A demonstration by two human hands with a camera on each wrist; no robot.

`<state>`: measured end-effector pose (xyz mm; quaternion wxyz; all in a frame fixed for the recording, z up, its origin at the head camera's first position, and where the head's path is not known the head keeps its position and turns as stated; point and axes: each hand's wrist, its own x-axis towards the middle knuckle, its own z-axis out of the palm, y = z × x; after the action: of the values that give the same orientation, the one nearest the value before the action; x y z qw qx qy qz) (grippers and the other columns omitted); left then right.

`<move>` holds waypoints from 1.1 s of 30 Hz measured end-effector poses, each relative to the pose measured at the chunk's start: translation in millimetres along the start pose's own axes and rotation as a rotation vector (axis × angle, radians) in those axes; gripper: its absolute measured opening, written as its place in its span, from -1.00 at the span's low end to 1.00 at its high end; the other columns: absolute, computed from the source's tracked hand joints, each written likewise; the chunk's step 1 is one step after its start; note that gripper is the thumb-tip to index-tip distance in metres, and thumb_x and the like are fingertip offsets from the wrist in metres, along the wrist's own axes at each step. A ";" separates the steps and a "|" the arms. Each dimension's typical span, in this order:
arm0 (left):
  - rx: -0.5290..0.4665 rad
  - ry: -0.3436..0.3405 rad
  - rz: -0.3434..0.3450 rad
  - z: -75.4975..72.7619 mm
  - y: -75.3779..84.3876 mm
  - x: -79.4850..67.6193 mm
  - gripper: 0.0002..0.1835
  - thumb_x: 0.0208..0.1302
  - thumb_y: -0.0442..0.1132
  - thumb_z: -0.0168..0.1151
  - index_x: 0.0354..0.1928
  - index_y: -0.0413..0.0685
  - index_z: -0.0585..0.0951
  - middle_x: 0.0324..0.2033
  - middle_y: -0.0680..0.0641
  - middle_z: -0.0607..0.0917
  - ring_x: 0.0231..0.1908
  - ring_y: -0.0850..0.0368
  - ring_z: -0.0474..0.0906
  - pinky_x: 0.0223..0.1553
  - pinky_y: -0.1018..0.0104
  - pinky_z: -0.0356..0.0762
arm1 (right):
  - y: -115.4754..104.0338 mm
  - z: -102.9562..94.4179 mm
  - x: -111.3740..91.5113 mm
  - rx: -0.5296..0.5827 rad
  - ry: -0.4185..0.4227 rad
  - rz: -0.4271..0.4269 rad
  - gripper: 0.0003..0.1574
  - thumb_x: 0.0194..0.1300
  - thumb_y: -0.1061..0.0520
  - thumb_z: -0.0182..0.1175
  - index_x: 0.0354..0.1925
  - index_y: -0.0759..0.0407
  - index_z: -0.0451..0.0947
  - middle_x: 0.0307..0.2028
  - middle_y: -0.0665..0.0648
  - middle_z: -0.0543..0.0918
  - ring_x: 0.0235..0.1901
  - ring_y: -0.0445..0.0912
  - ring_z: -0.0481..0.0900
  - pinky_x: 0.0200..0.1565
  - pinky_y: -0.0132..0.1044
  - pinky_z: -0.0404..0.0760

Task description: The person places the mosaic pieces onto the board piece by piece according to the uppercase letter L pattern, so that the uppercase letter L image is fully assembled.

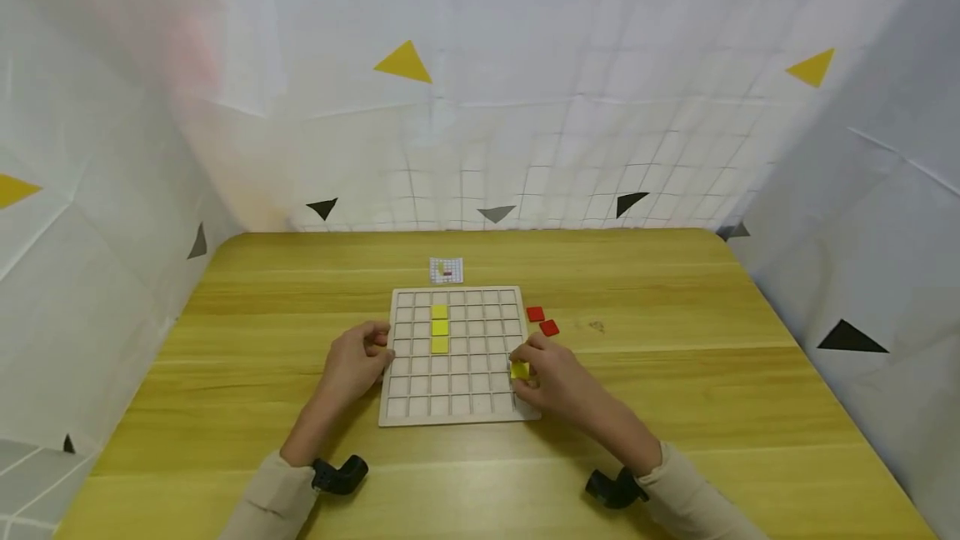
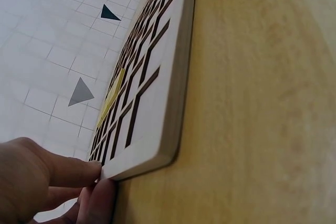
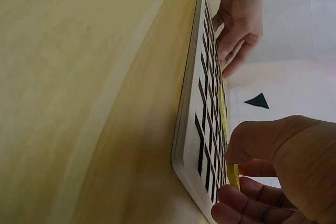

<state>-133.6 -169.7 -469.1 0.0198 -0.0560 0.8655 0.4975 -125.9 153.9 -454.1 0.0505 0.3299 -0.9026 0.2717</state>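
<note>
A pale wooden grid board (image 1: 459,421) lies on the table, with three yellow square tiles (image 1: 439,328) in a column at its upper left. My left hand (image 1: 356,363) holds the board's left edge, its thumb and curled fingers at the rim; the left wrist view shows those fingers (image 2: 79,173) close up. Over the board's right edge, my right hand (image 1: 553,373) pinches another yellow tile (image 1: 520,370) between thumb and fingers. In the right wrist view this tile (image 3: 233,176) stands tilted between the fingertips. Two red tiles (image 1: 536,314) lie just right of the board.
A small printed pattern card (image 1: 446,271) lies behind the board on the wooden table (image 1: 262,315). White sheeting (image 1: 495,132) with triangles and grid lines surrounds the table at the back and sides. Black wrist cameras (image 1: 341,475) are strapped to both forearms.
</note>
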 end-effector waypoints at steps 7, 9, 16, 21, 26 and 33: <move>0.000 0.001 -0.002 1.1 1.5 0.0 -0.52 0.25 -0.46 0.31 0.23 -0.26 0.55 -0.09 -0.19 0.61 -0.20 0.02 0.62 -0.45 0.26 0.67 | -9.3 3.9 2.0 -0.010 0.000 -0.005 -0.69 0.09 0.26 0.44 -0.14 0.25 0.69 -0.26 0.04 0.53 -0.41 -0.15 0.47 -0.39 -0.44 0.53; -0.001 0.000 -0.002 1.1 1.8 -0.3 -0.52 0.25 -0.46 0.31 0.23 -0.26 0.55 -0.09 -0.19 0.61 -0.20 0.02 0.62 -0.45 0.26 0.67 | -11.4 4.6 2.5 -0.002 -0.004 0.000 -0.69 0.10 0.26 0.44 -0.12 0.24 0.69 -0.25 0.03 0.53 -0.39 -0.13 0.49 -0.37 -0.44 0.54; -0.007 -0.002 0.004 0.5 2.7 -1.4 -0.52 0.26 -0.46 0.30 0.24 -0.26 0.54 -0.08 -0.20 0.61 -0.19 0.01 0.63 -0.45 0.25 0.67 | -17.6 6.6 6.2 0.015 -0.005 -0.042 -0.68 0.12 0.27 0.44 -0.11 0.25 0.69 -0.25 0.05 0.53 -0.38 -0.10 0.51 -0.36 -0.44 0.54; -0.009 -0.003 0.006 -0.2 1.6 -0.9 -0.53 0.27 -0.46 0.30 0.24 -0.25 0.54 -0.08 -0.21 0.60 -0.19 0.00 0.62 -0.45 0.26 0.67 | -22.0 8.6 10.5 0.014 -0.002 -0.073 -0.71 0.12 0.28 0.42 -0.12 0.25 0.68 -0.25 0.05 0.53 -0.41 -0.16 0.45 -0.38 -0.45 0.51; -0.006 0.001 0.011 -0.7 1.6 0.3 -0.53 0.26 -0.45 0.29 0.23 -0.25 0.55 -0.08 -0.20 0.62 -0.19 0.00 0.64 -0.46 0.26 0.67 | -25.0 12.3 15.3 -0.002 -0.005 -0.076 -0.70 0.12 0.28 0.40 -0.12 0.25 0.68 -0.23 0.04 0.53 -0.41 -0.19 0.40 -0.39 -0.44 0.48; 0.004 0.001 0.005 -0.5 1.9 0.1 -0.53 0.26 -0.45 0.30 0.24 -0.25 0.54 -0.08 -0.20 0.62 -0.18 0.00 0.64 -0.46 0.27 0.67 | -27.8 17.4 19.9 0.001 -0.020 -0.085 -0.69 0.13 0.28 0.39 -0.10 0.26 0.68 -0.23 0.03 0.53 -0.39 -0.19 0.41 -0.36 -0.44 0.50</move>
<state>-133.9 -169.2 -467.2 0.0182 -0.0540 0.8667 0.4956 -122.5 115.8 -450.7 0.0528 0.3707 -0.8882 0.2663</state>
